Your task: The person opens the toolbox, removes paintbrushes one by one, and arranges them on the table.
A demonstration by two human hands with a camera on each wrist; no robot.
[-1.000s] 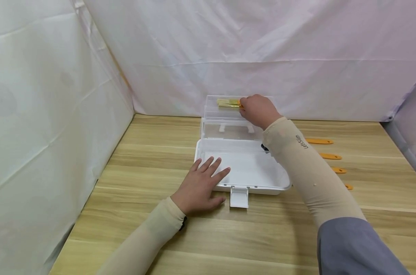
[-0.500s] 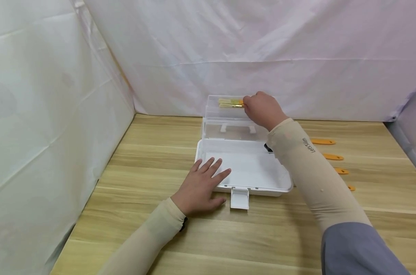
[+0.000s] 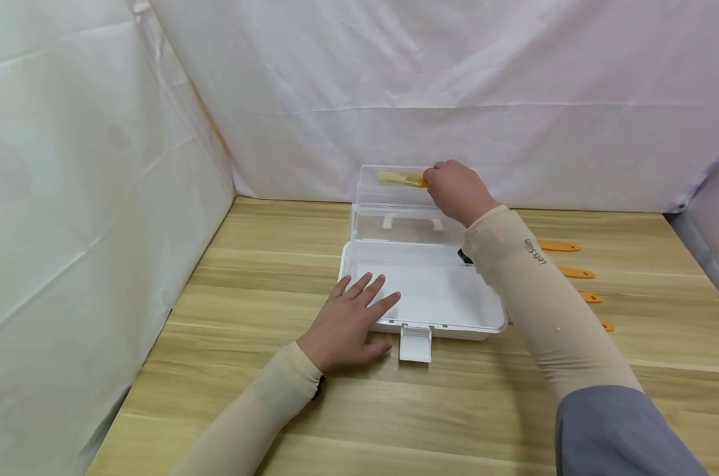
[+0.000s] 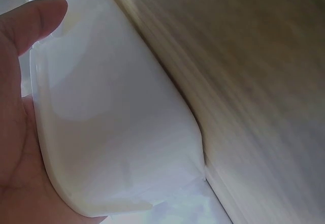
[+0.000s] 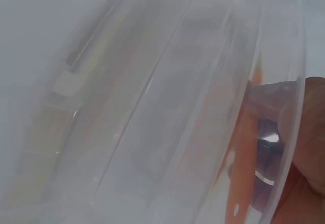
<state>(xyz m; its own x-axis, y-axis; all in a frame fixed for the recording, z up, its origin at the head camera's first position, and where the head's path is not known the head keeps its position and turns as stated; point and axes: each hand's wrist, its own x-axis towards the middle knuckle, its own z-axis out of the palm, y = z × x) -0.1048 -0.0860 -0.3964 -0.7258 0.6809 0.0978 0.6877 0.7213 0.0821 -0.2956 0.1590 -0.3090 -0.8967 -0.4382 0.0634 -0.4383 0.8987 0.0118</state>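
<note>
Since earlier, right hand (image 3: 454, 188) fingers pinching the brush (image 3: 402, 178) dipped into the box's upper tray (image 3: 389, 198); left hand (image 3: 350, 317) spread flat; four brushes (image 3: 558, 246) remain.

Glossy clear plastic box (image 3: 421, 277) on a matt wood-grain table (image 3: 264, 264), creased cloth backdrop (image 3: 395, 86).

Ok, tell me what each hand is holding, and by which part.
The right hand grips a small brush by its orange handle end, over the clear box lid. The left hand holds nothing, resting flat on the white box.
</note>
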